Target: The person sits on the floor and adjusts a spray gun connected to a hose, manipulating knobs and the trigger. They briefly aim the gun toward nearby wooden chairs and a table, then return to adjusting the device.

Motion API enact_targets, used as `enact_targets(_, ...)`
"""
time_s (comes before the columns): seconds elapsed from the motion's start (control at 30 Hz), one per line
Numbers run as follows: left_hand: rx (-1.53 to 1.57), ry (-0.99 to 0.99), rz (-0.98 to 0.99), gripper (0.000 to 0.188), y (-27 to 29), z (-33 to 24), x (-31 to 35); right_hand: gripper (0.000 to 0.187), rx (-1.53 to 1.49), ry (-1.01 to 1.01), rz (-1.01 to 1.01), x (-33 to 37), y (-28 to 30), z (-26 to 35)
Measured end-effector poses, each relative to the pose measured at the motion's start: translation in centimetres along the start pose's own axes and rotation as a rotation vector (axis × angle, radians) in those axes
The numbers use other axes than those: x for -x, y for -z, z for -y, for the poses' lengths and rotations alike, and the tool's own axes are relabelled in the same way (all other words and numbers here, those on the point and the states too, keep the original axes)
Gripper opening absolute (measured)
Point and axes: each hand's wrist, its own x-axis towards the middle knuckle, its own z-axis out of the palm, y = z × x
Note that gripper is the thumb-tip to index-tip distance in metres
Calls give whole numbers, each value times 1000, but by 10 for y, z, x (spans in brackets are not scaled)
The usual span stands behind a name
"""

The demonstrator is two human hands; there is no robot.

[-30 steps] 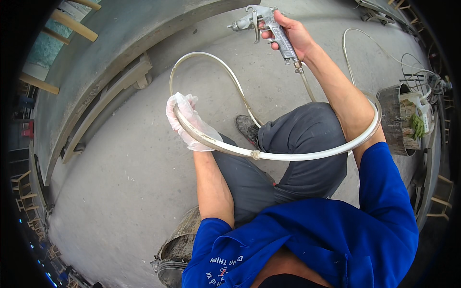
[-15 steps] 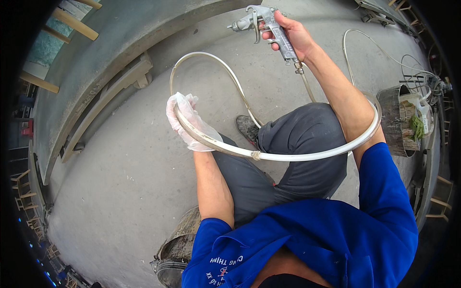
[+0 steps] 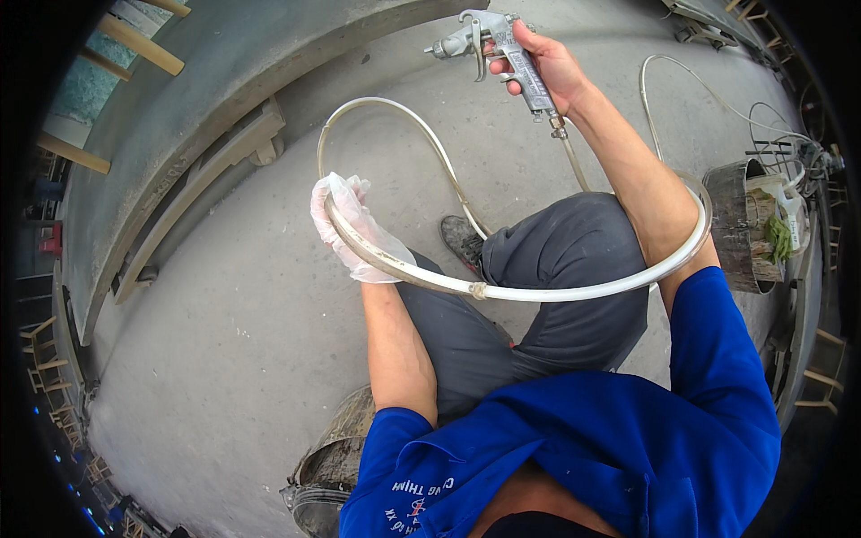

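Grey floor point(image 3: 215, 359) spreads beneath the seated-looking person point(image 3: 574, 430). Nearest, a pale hose point(image 3: 574, 294) arcs over the dark trousers point(image 3: 574, 247), its bend caught in the gloved left hand point(image 3: 352, 231), whose fingers appear curled round it. Beyond these, the right hand point(image 3: 549, 68) holds up a metal spray gun point(image 3: 529, 81), fingers clamped on its handle. Nothing has visibly changed over the last second: both grips look steady, which suggests a pause. Past the right forearm point(image 3: 628, 148) stands a stained bucket point(image 3: 731, 224); pale wooden posts point(image 3: 139, 45) show at upper left.
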Motion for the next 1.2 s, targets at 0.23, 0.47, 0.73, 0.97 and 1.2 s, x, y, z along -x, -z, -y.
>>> enact_targets(0.23,-8,-35,44,33,1,-1,0,55,28,14,-24,2,-2,0)
enact_targets(0.47,-5,-20,37,33,2,1,-1,56,15,-2,-24,0,1,0)
enact_targets(0.73,8,-29,38,32,3,3,-2,57,25,-4,-37,0,2,-2)
enact_targets(0.97,11,-41,49,30,1,2,-1,57,34,-9,-9,-1,4,-2)
enact_targets(1.2,-15,-23,45,30,0,-1,0,56,21,-4,-52,-2,3,-4)
